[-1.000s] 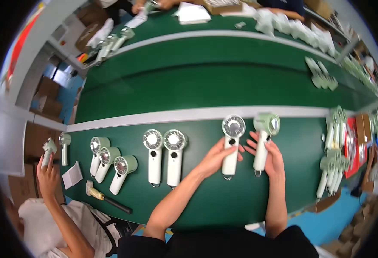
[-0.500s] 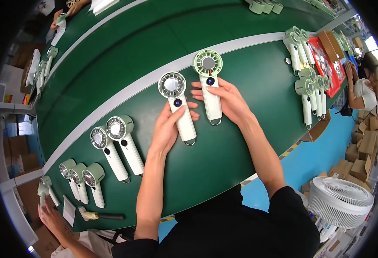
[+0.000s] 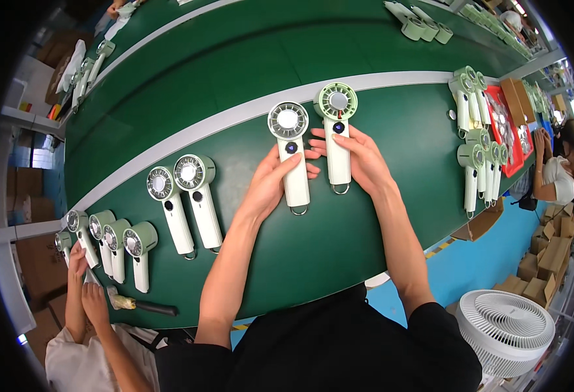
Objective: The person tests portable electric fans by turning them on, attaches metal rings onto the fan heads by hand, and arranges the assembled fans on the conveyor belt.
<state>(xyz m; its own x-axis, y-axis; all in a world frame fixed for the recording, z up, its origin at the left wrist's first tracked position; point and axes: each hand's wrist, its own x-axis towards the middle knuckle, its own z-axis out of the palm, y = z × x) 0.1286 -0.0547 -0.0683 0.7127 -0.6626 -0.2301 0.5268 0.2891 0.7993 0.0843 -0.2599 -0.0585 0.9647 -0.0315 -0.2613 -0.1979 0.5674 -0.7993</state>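
Note:
My left hand (image 3: 269,181) is closed round the white handle of a handheld fan (image 3: 297,183), its thumb beside the dark round button panel. This fan has a pale front ring and a silvery centre. Close by on the right, my right hand (image 3: 367,159) grips a second handheld fan (image 3: 337,147), whose green head shows its inner vanes, a silvery disc and a bit of red. A small blue light glows on both panels. Both fans are held head-up above the green table (image 3: 261,274), with metal loops at their lower ends.
Two fans (image 3: 199,202) lie to the left, with several more (image 3: 140,255) beyond. A hammer-like tool (image 3: 150,306) lies near a co-worker's hands (image 3: 94,300). At right are grouped fans (image 3: 471,176), a red tray (image 3: 512,153) and a white floor fan (image 3: 506,333).
The whole view has shifted a little. My hands still hold the same two fans, somewhat farther right in the picture. At the left, both co-worker's hands now show, one at a fan.

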